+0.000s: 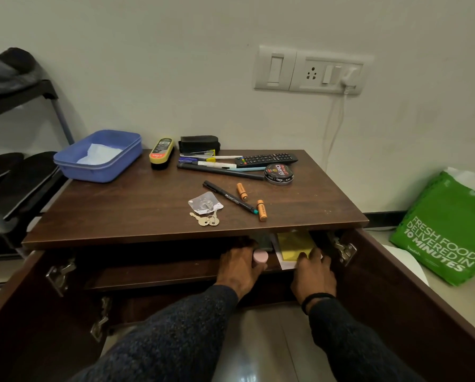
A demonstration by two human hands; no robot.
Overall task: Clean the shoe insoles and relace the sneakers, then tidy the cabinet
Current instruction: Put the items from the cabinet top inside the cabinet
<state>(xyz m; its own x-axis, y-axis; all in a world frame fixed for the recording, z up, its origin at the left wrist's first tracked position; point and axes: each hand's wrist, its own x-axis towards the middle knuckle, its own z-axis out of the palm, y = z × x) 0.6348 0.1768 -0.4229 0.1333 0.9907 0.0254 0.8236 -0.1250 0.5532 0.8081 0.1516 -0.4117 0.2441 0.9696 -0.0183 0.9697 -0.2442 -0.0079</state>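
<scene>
2 dark knitted sleeves reach into the open dark wooden cabinet (153, 216), where the left hand (237, 267) grips a small pink cylindrical container (260, 259) and the right hand (313, 274) pinches a yellow pad (294, 244) on its upper shelf.

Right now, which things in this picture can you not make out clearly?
- Head view: the shelf behind the cabinet top is dark; its back is hidden.
- Left hand holds a pink cap; the body under it is covered.
- Yellow pad: the right hand covers its front edge.
- Battery print is too small to read.
</scene>
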